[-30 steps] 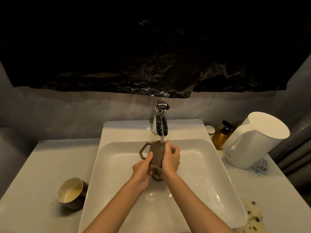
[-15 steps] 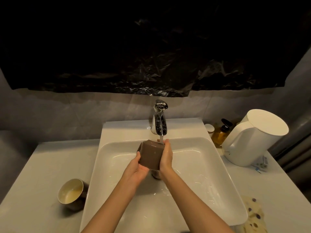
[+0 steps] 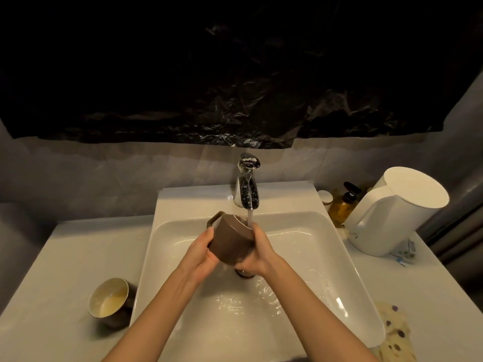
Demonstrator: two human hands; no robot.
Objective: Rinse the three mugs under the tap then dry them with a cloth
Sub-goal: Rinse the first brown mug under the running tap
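Note:
A brown mug (image 3: 230,240) is held tilted over the white sink (image 3: 337,270), its mouth turned away toward the tap (image 3: 247,189) and its handle pointing up-left. Water runs from the tap onto the mug's far rim. My left hand (image 3: 200,253) grips the mug's left side and base. My right hand (image 3: 257,253) grips its right side, with the thumb near the rim under the stream. A second brown mug (image 3: 111,300) with a pale inside stands on the counter left of the sink. A spotted cloth (image 3: 393,333) lies at the sink's front right corner.
A large white jug (image 3: 392,212) stands on the counter at the right, with an amber pump bottle (image 3: 342,205) and a small round jar (image 3: 325,197) behind it. Black plastic sheeting covers the wall above. The drain (image 3: 244,273) sits below my hands.
The mug has been turned from lying on its side to tilted with its base toward me, and both hands have shifted round it. The camera view moved slightly.

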